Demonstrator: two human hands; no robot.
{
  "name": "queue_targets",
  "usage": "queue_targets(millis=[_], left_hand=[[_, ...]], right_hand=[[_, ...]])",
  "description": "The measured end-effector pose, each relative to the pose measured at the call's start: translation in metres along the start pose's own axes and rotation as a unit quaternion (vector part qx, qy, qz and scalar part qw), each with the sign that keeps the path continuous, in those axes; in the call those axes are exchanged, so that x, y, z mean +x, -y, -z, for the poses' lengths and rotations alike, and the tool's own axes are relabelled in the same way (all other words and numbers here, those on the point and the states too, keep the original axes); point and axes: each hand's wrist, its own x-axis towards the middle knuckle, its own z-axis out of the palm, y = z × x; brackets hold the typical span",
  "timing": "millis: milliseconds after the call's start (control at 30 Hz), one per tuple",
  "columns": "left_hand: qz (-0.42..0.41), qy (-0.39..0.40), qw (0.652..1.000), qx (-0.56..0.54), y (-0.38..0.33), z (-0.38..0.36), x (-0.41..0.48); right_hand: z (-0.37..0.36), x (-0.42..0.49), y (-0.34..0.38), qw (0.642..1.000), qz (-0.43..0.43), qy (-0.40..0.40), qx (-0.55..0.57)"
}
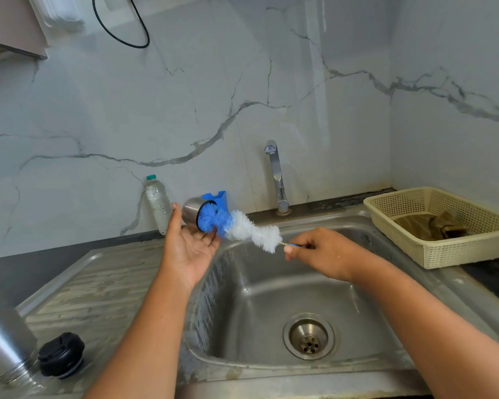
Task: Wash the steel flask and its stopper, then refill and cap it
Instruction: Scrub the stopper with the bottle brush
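Observation:
My left hand (189, 251) holds a small steel cup (191, 211) on its side above the sink's left rim, thumb on one side and fingers beneath. The blue tip of a blue-and-white bottle brush (248, 228) is pushed into the cup's mouth. My right hand (323, 254) pinches the brush's thin handle over the sink basin (271, 298). The steel flask (3, 341) stands open at the bottom left on the drainboard. Its black stopper (61, 355) sits right beside it.
A tap (277, 180) rises behind the basin, with no water running. A plastic water bottle (157, 203) and a blue holder (218, 197) stand against the marble wall. A cream basket (415, 251) holding a brown cloth (432, 226) sits at the right.

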Motion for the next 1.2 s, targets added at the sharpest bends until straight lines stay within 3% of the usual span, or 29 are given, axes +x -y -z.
queue_targets(millis=[133,233,400,533,667,833,967,1133,1200], left_hand=[[-0.017,0.029,0.997,-0.063,-0.003,0.001,-0.004],[-0.032,0.014,0.998,-0.047,-0.003,0.001,-0.003],[-0.036,-0.075,0.997,0.000,-0.005,0.000,0.001],[-0.036,-0.090,0.990,0.105,0.005,0.001,0.005],[-0.043,-0.140,0.986,0.082,-0.002,0.005,0.005],[-0.007,-0.102,0.986,0.133,0.005,0.002,0.000],[-0.016,-0.092,0.993,0.076,0.000,0.001,0.003],[-0.025,-0.006,0.998,-0.060,-0.007,0.006,-0.002],[-0.029,0.012,0.997,-0.067,-0.008,0.006,-0.005]], right_hand=[[-0.004,-0.002,0.001,0.997,0.009,0.059,0.049],[-0.011,0.003,0.001,0.998,0.000,0.048,0.043],[-0.004,0.002,0.001,0.996,-0.007,0.000,-0.088],[-0.012,-0.002,0.008,0.984,-0.010,-0.033,-0.175],[0.001,-0.006,0.008,0.975,-0.007,-0.054,-0.213],[-0.003,-0.007,0.012,0.968,-0.007,-0.058,-0.243],[0.002,-0.006,0.008,0.975,-0.004,-0.065,-0.213],[-0.003,0.002,0.000,0.999,0.008,0.001,-0.034],[-0.007,0.003,0.001,0.999,0.010,0.031,-0.005]])
